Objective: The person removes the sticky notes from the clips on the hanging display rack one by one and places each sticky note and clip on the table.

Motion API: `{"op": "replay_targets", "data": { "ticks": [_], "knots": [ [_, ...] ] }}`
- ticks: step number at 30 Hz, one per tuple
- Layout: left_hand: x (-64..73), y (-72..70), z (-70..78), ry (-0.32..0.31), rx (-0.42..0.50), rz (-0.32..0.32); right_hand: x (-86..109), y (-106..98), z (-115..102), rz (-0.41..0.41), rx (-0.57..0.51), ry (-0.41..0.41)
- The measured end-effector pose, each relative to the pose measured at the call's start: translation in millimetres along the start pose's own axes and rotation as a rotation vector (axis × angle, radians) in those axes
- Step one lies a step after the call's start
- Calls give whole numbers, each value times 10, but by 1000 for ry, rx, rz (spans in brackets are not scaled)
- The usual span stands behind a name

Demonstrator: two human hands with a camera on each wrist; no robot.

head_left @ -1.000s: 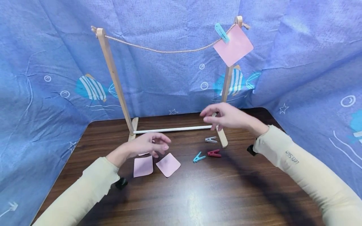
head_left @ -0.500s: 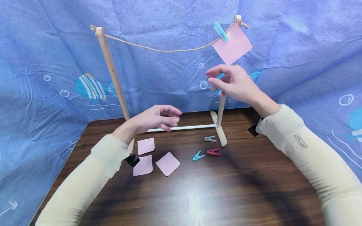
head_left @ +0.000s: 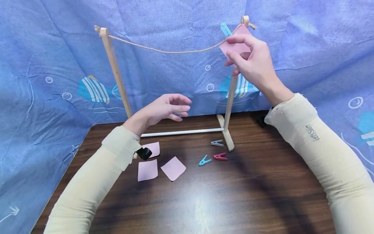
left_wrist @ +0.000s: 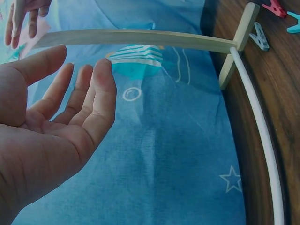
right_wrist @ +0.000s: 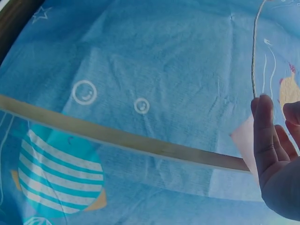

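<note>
A pink square of paper (head_left: 238,48) hangs by a light blue clothespin (head_left: 225,29) near the right end of a rope (head_left: 175,52). My right hand (head_left: 258,63) is raised in front of the paper, thumb and forefinger apart, forefinger tip right at the clothespin's lower end. The hand covers part of both. In the right wrist view, the paper (right_wrist: 244,143) shows behind the fingers. My left hand (head_left: 163,110) hovers above the white rod (head_left: 182,132), fingers loosely bent and holding nothing. Its empty palm (left_wrist: 56,145) faces the left wrist camera.
Three pink paper squares (head_left: 173,169) lie on the dark wooden table (head_left: 163,204) at left. A grey clothespin (head_left: 217,143), a red one (head_left: 220,156) and a blue one (head_left: 205,160) lie to the right. Wooden posts (head_left: 115,63) hold the rope before a blue cloth (head_left: 175,81).
My right hand has risen from low by the right post up to the hanging paper. The left hand has lifted from over the table squares, up and slightly right.
</note>
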State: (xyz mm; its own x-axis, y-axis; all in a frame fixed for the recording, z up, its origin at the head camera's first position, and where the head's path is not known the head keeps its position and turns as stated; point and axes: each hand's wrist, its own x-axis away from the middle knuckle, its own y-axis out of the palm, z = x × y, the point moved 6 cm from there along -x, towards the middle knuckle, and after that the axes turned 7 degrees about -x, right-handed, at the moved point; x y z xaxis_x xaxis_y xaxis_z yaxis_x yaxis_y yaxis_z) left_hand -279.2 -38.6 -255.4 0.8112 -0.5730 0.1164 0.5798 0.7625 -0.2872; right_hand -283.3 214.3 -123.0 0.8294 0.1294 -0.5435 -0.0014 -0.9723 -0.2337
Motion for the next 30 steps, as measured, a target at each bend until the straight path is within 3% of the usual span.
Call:
{"op": "replay_targets", "data": {
  "ticks": [5, 12, 23, 30],
  "knots": [
    [3, -11, 57, 3, 9, 18, -74, -16, -78, 24, 33, -35],
    [13, -5, 141, 14, -18, 15, -179, 21, -121, 22, 89, 26],
    [2, -46, 271, 23, -21, 30, -366, -36, -226, 82, 437, 47],
    [-36, -102, 326, 9, -29, 53, -403, 6, -259, 63, 416, 35]
  ]
}}
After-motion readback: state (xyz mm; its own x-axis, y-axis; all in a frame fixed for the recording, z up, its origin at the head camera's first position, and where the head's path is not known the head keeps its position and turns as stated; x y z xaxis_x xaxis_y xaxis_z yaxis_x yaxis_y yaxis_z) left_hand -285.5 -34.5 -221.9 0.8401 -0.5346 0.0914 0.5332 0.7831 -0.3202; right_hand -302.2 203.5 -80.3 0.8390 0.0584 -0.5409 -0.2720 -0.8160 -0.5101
